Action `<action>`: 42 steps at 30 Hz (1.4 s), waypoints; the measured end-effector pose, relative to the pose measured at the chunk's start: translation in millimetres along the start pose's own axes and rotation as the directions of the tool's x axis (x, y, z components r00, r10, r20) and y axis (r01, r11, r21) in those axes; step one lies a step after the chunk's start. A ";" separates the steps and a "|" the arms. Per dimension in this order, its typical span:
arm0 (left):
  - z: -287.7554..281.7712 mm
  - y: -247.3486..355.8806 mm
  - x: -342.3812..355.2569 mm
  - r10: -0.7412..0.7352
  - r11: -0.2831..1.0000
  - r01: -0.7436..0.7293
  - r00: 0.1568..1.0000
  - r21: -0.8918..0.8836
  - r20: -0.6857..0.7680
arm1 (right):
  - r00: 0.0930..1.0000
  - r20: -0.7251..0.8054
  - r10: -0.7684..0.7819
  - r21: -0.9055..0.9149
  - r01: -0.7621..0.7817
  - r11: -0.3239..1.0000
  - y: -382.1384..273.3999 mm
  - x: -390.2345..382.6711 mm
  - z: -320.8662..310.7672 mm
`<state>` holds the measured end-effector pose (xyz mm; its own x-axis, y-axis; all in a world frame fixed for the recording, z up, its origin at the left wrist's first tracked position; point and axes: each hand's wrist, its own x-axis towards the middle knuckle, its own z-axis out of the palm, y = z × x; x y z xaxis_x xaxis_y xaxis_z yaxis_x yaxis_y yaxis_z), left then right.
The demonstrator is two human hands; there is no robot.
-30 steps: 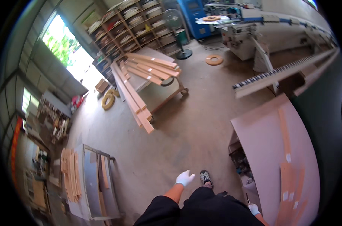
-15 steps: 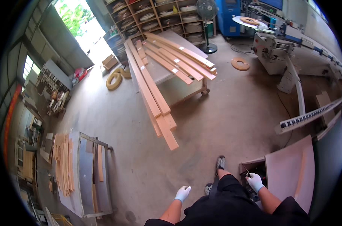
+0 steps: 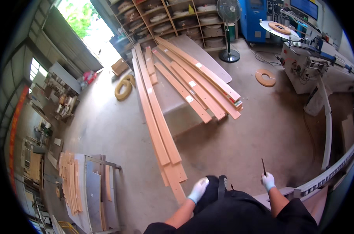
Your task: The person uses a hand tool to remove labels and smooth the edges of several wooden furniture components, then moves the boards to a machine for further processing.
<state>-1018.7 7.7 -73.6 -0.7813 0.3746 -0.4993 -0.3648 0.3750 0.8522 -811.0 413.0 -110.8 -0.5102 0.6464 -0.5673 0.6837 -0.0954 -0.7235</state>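
In my right hand (image 3: 268,181), gloved white, a thin dark stick-like tool (image 3: 263,165) points upward; its exact kind is too small to tell. My left hand (image 3: 199,188), also gloved, hangs by my dark-clothed leg with its fingers curled in and nothing visible in them. Just ahead of the left hand are the near ends of long light-brown wooden boards (image 3: 173,171), which overhang a table (image 3: 177,117). More boards (image 3: 200,87) lie fanned out on the table's right side, several with white labels.
A grey cart (image 3: 92,187) with wooden strips stands at the left. On the right are a machine (image 3: 313,70) and a slatted rail (image 3: 325,177) near my right arm. A floor fan (image 3: 228,56), coiled edging rolls (image 3: 265,77) and shelving (image 3: 173,23) stand or lie beyond.
I have moved forward, toward the boards, which now appear nearer. My right hand has come away from the open box by the pale panel, with the tool raised. My left hand is now by my leg.
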 end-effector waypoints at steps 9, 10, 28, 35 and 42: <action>45.8 173.3 213.3 -0.295 0.586 0.182 0.955 -0.790 0.001 | 0.982 0.126 -0.138 0.045 0.133 0.990 -246.7 109.0 -15.0; 49.3 170.1 231.2 -0.267 0.534 0.134 0.964 -0.835 -0.016 | 0.982 0.159 -0.099 -0.003 0.100 0.995 -262.5 114.6 -15.8; 75.2 131.0 274.7 -0.557 0.419 -0.198 0.715 -0.886 -0.424 | 0.966 0.208 0.156 -0.317 -0.084 0.945 -304.0 358.1 -224.9; 96.8 268.1 326.6 -0.283 0.956 0.083 0.017 -0.281 -0.959 | 0.975 0.205 -0.081 -0.294 0.141 0.945 -402.7 562.1 -260.7; 128.2 407.3 457.4 0.148 0.891 0.355 0.362 0.283 -0.920 | 0.946 0.301 -0.117 -0.180 0.177 0.968 -450.8 718.7 -245.2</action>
<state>-1459.7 440.4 25.0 -0.8033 -0.5889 0.0894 -0.4587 0.7074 0.5378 -1357.9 1106.1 -95.9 -0.7202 0.3950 -0.5703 0.6649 0.1583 -0.7300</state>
